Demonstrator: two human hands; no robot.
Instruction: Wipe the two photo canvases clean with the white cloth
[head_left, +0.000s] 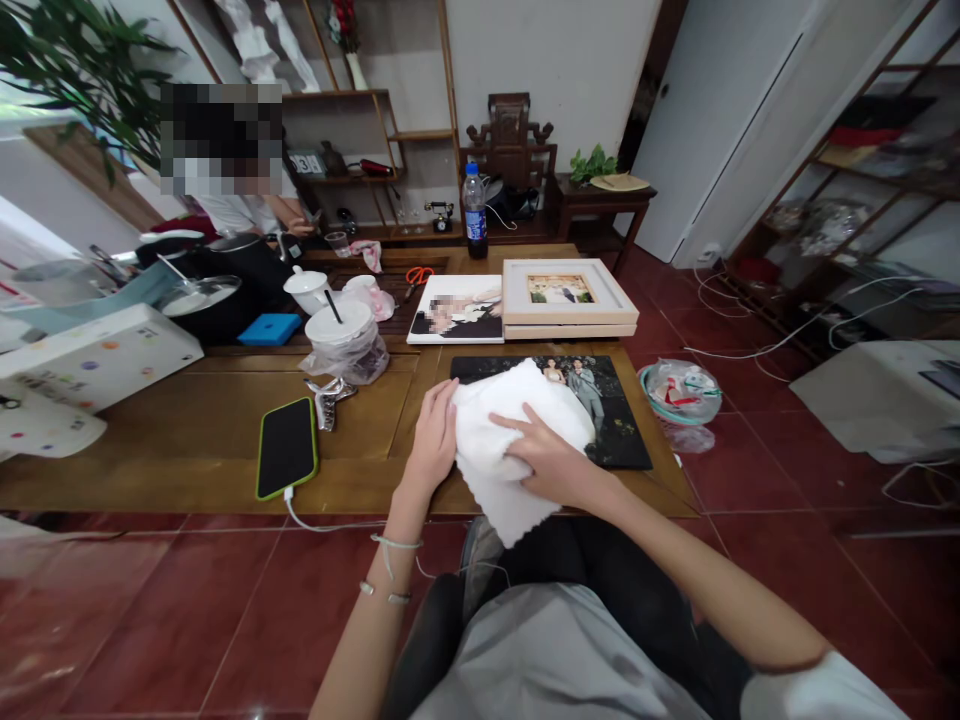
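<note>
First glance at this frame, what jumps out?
The left hand and right hand rest on a white cloth that lies over a dark photo print at the near edge of the table. Left of them lies a phone in a green case; behind lies a framed photo.

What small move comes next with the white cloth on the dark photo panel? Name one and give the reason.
Probably slide the white scallop-edged cloth rightward across the dark glossy photo panel. The left hand sits at its left edge, the right hand presses flat on top, and it covers only the panel's left part; the pictured couple's side lies bare.
</note>
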